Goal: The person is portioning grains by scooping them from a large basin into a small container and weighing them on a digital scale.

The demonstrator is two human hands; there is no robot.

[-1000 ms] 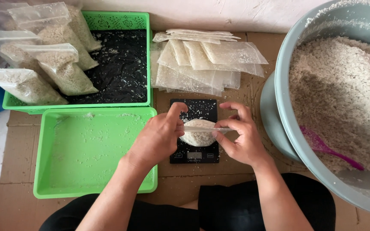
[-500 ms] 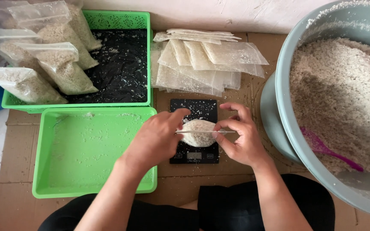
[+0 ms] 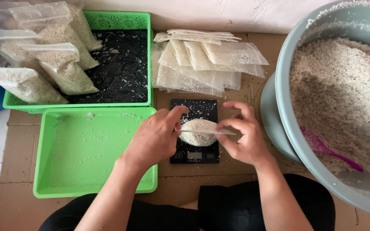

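Note:
A small clear plastic bag point(image 3: 198, 131) filled with pale grain stands on a black kitchen scale point(image 3: 194, 128). My left hand point(image 3: 156, 137) pinches the left end of the bag's top strip between thumb and forefinger. My right hand point(image 3: 243, 136) pinches the right end of the same strip, its other fingers spread above. The bag's mouth lies flat between the two hands.
A large grey tub point(image 3: 339, 107) of pale grain with a pink scoop point(image 3: 328, 149) fills the right. A stack of empty clear bags point(image 3: 204, 64) lies behind the scale. A green tray point(image 3: 86, 149) sits left, and a black-lined green tray point(image 3: 120, 64) holds several filled bags point(image 3: 43, 60).
My left hand has slid a little leftward along the bag's top strip. My right hand and the bag stay in place on the scale.

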